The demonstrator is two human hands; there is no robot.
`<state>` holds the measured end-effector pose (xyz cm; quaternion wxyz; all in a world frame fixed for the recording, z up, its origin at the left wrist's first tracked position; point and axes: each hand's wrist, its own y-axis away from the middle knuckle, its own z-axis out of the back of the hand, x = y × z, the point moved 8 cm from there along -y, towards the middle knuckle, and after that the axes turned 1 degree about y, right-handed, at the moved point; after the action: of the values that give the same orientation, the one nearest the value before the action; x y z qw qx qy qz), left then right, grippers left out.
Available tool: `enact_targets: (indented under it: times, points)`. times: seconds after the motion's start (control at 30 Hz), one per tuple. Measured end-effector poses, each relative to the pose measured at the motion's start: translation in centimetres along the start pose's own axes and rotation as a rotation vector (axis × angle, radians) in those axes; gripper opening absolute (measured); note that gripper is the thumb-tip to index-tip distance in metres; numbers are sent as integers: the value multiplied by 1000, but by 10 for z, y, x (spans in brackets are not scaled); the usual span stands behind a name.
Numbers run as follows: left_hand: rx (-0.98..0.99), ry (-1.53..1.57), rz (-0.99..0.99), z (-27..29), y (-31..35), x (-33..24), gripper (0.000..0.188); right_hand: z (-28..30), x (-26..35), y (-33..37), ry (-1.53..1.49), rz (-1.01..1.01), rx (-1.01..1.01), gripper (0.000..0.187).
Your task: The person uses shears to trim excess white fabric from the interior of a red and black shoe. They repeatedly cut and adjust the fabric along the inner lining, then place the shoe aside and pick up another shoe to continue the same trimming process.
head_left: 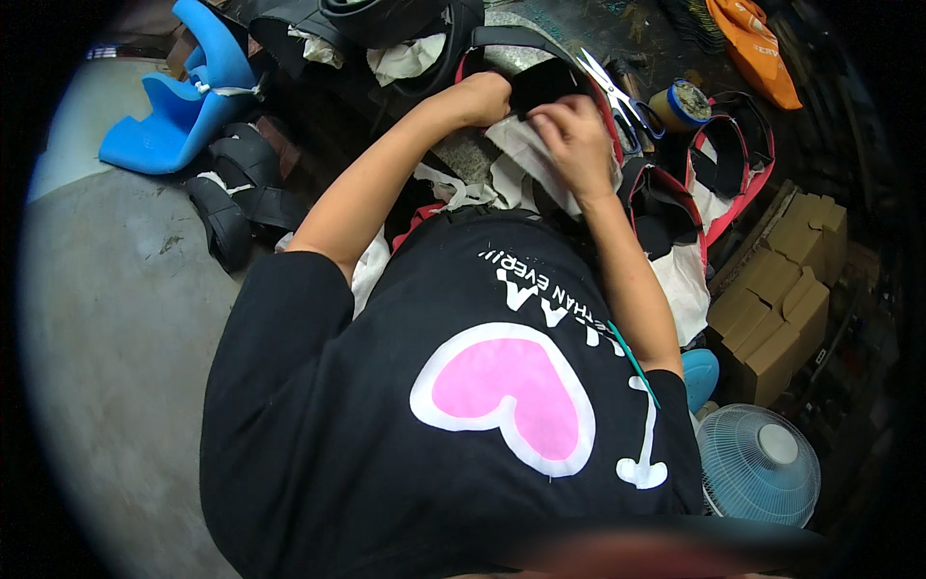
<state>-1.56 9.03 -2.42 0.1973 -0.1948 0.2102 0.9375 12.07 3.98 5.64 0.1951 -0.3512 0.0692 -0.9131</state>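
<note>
A black shoe upper [545, 87] with red edging and a loose white lining [526, 145] lies in front of my body. My left hand [482, 98] is closed at its left edge, fingers curled in and partly hidden. On the right my right hand [576, 140] bends over the piece, fingers curled, pinching the white lining near its top edge. Scissors [617, 101] with dark blue handles rest just beyond my right hand. Beside them stands a blue-and-yellow jar [682, 104] with crusted, greyish contents.
More black uppers with red edges [728, 164] lie at the right. Black strap pieces [236, 188] and a blue moulded form [188, 96] tied with white cord are at the left. Cardboard boxes [781, 289], a fan [762, 468] and an orange bag [752, 43] stand around.
</note>
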Motion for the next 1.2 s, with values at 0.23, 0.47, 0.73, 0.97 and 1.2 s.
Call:
enact_targets:
  times: [0.23, 0.47, 0.73, 0.97, 1.2]
  points:
    - [92, -155, -155, 21, -13, -48, 21, 28, -63, -9, -87, -356, -173, 70]
    - [-169, 73, -356, 22, -47, -82, 43, -15, -116, 9, -414, -647, -99, 68]
    - [-230, 51, -339, 17, -53, -80, 31, -13, -122, 13, -566, -733, -80, 69]
    - [-195, 164, -378, 19, -56, -64, 21, 5, -111, 4, -243, -518, -211, 70]
    - [-257, 59, -384, 15, -46, -80, 25, 20, -76, 7, 113, -443, -51, 72]
